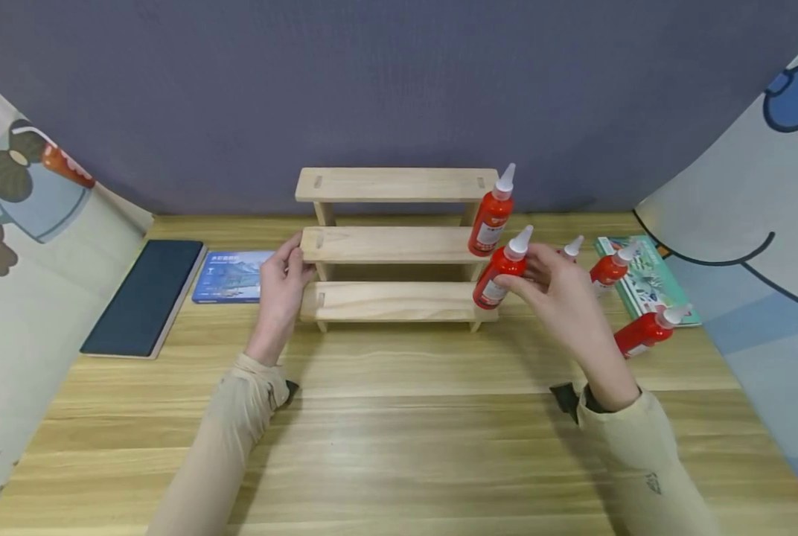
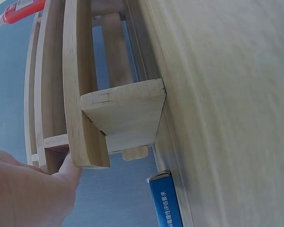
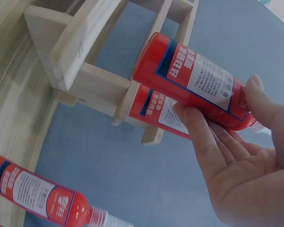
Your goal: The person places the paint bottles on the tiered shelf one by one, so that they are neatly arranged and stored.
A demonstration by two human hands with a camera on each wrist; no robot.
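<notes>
A three-tier wooden step rack (image 1: pixel 392 244) stands against the back wall. My left hand (image 1: pixel 282 290) grips the left end of its middle tier; in the left wrist view that hand (image 2: pixel 28 191) is at the tier ends. My right hand (image 1: pixel 566 294) holds a red squeeze bottle (image 1: pixel 496 278) with a white pointed cap, pinched between thumb and fingers, over the right end of the lowest tier. The right wrist view shows the bottle's printed label (image 3: pixel 210 82) and its base clear of the wood. Another red bottle (image 1: pixel 490 222) stands at the middle tier's right end.
Right of the rack, more red bottles (image 1: pixel 643 333) stand on the wooden table (image 1: pixel 385 439), partly behind my right hand. A green book (image 1: pixel 653 279) lies beyond them. On the left are a blue box (image 1: pixel 231 277) and a dark tablet-like slab (image 1: pixel 146 298).
</notes>
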